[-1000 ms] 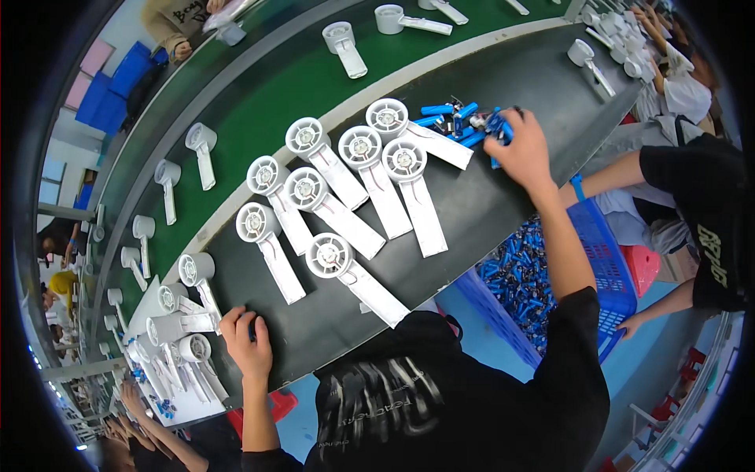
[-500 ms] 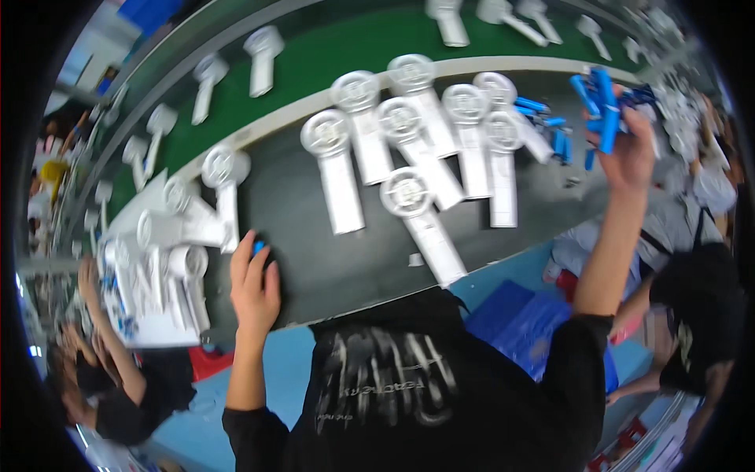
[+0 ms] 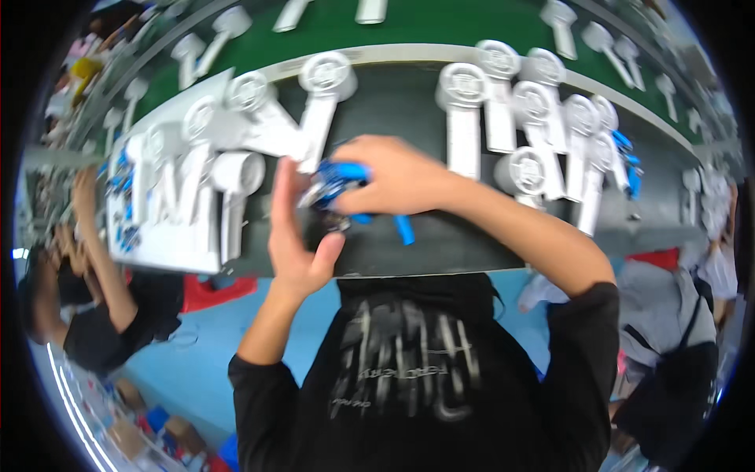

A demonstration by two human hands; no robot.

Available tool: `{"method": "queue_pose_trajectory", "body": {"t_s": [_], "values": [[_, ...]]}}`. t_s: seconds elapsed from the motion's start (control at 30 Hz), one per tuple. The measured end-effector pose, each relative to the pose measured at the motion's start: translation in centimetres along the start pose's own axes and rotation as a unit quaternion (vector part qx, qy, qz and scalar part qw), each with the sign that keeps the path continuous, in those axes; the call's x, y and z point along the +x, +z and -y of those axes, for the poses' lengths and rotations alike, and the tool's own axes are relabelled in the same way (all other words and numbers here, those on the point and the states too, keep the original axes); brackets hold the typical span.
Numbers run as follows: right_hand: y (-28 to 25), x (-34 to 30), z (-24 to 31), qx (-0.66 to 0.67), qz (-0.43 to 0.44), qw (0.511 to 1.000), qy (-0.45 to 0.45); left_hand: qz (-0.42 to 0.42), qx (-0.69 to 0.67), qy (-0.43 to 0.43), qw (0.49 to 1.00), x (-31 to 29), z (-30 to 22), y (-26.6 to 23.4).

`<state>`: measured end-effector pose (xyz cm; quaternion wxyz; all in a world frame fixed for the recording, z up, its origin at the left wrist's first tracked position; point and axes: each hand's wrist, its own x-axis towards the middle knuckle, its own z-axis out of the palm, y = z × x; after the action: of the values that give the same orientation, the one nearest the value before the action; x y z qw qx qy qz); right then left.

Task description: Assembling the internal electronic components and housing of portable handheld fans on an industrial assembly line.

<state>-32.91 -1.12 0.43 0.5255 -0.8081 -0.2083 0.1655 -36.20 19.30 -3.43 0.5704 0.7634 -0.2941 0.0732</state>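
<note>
My right hand [image 3: 397, 175] reaches across to the left-centre of the dark work table, its fingers closed round a bunch of blue cylindrical batteries [image 3: 346, 171]. Facing it, my left hand [image 3: 299, 250] is upright with fingers stretched and thumb apart. Small silvery and dark bits between the two hands are blurred. One loose blue battery [image 3: 404, 230] lies on the table just below my right hand. Close beyond the hands is a white handheld fan body [image 3: 324, 94]. Another white fan body [image 3: 464, 118] stands out right of centre, past my right wrist.
More white fan bodies [image 3: 533, 110] lie at the right, beside several blue batteries [image 3: 634, 177]. At left, a white board [image 3: 161, 256] carries fan bodies and batteries. A green conveyor [image 3: 440, 30] with fans runs behind. A co-worker's arm [image 3: 102, 252] reaches in from the left.
My right hand has swung from the far right to the left-centre, carrying the blue batteries to my left hand. My left hand has opened wider. The view has shifted left.
</note>
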Motion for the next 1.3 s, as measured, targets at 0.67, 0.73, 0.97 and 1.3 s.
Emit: {"method": "queue_pose_trajectory", "body": {"t_s": [0.67,0.73,0.97,1.3], "values": [[-15.4,-32.1,-12.2,-0.422,-0.506,0.682,0.317,0.293,0.397,0.076,0.866,4.9,-3.2,3.7],[-18.0,-32.2,-14.2,-0.472,-0.447,0.719,0.246,0.291,0.407,0.076,0.863,5.0,-2.6,3.2],[-22.9,-30.0,-15.7,-0.499,-0.317,0.781,0.203,0.284,0.417,0.078,0.860,5.1,-3.4,2.4],[-24.5,-27.9,-15.7,-0.479,-0.364,0.760,0.245,0.226,0.188,0.006,0.956,7.4,-6.7,8.6]]}}
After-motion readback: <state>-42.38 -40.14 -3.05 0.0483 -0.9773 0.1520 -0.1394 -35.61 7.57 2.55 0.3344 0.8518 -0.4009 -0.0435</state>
